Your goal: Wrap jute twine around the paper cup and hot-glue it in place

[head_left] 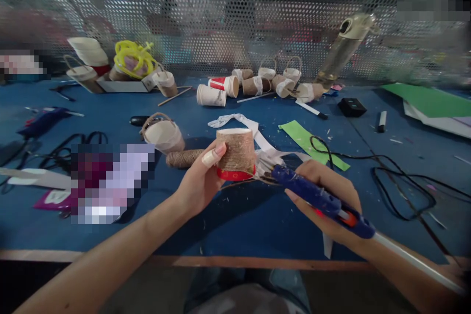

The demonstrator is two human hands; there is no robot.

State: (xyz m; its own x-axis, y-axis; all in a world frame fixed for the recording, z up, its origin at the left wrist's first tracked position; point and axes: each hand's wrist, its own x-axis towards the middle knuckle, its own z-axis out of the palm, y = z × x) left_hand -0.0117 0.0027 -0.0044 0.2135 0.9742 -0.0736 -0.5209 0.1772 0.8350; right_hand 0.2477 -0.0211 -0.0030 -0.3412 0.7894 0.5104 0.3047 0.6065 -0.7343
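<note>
My left hand (pixel 206 171) is closed around the side of a paper cup (pixel 235 149) wrapped in brown twine, with a red band showing at its lower end. In my right hand (pixel 331 186) is a blue hot glue gun (pixel 307 189), a white glue stick (pixel 415 260) trailing from its back. The gun's nozzle is at the cup's lower right side; whether it touches is too blurred to tell. Behind the cup lies a white lace ribbon (pixel 263 143). A roll of twine (pixel 186 158) and a small cup basket (pixel 164 135) with a twine handle lie left of the cup.
Several twine-wrapped cups (pixel 253 86) and printed paper cups (pixel 211 95) lie along the back. A second glue gun (pixel 42 122) is at left. Green paper (pixel 307 142), a black cord (pixel 390 157) and a marker (pixel 382 121) lie right. A bottle (pixel 340 51) leans against the mesh panel (pixel 206 24).
</note>
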